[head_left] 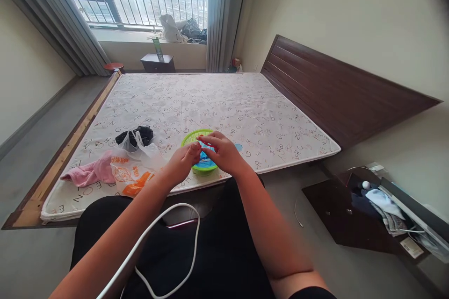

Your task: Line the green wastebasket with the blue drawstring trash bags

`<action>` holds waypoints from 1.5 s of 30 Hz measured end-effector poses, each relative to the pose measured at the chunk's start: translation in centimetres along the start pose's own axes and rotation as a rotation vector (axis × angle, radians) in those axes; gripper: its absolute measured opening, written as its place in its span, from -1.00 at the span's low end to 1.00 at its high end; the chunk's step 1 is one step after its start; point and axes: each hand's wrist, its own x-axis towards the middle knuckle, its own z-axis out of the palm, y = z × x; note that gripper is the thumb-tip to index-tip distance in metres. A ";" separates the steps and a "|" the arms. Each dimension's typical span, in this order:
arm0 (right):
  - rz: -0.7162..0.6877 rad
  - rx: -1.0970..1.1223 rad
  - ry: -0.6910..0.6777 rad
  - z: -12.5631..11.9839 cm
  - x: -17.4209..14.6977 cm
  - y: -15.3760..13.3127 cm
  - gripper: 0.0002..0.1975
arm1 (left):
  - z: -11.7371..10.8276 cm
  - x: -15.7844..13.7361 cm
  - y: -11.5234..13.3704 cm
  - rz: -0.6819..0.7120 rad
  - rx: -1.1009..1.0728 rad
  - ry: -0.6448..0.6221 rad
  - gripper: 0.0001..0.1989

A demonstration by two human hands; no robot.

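My left hand (185,160) and my right hand (224,152) meet above a round bright green plastic basket (191,138). Thumb and fingers of the left hand are pinched together. The right hand's fingers curl in toward the left fingertips. A bit of something small and red (199,137) shows at the fingertips; its kind is too small to tell. Blue material (206,162) lies in the basket, partly hidden by my hands. The basket rests near the mattress edge.
A white plastic bag with orange print (131,175), a pink cloth (93,171) and a black bundle (143,134) lie left on the mattress (196,98). A white cable (196,243) loops over my lap. A dark cabinet (333,210) stands low at right.
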 end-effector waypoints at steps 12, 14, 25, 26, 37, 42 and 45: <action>0.296 0.062 0.151 1.3 -1.5 0.0 -0.93 | 0.5 -0.5 -1.4 -0.074 -0.169 0.015 -0.39; 0.405 0.161 0.295 1.4 -1.5 0.5 -0.89 | 0.3 -0.7 -1.5 -0.037 -0.206 -0.031 -0.49; 0.366 0.774 0.108 0.0 -1.3 -0.5 -0.69 | 1.7 -0.6 -4.2 -0.021 0.135 0.095 -0.61; 0.337 0.754 0.076 -0.1 -1.3 -1.2 -0.72 | 2.0 -0.6 -4.3 0.006 0.136 0.089 -0.62; 0.100 0.490 -0.051 -0.6 -0.3 -2.2 -0.66 | 3.6 -1.2 -4.4 0.049 0.140 -0.175 -0.64; 0.311 0.229 -0.180 -1.3 -1.4 1.5 -0.73 | 2.4 -1.5 -5.0 -0.011 -0.064 -0.066 -0.59; 0.320 0.206 -0.188 -1.4 -2.1 2.1 -0.73 | 2.1 -1.5 -5.7 -0.050 -0.138 -0.015 -0.58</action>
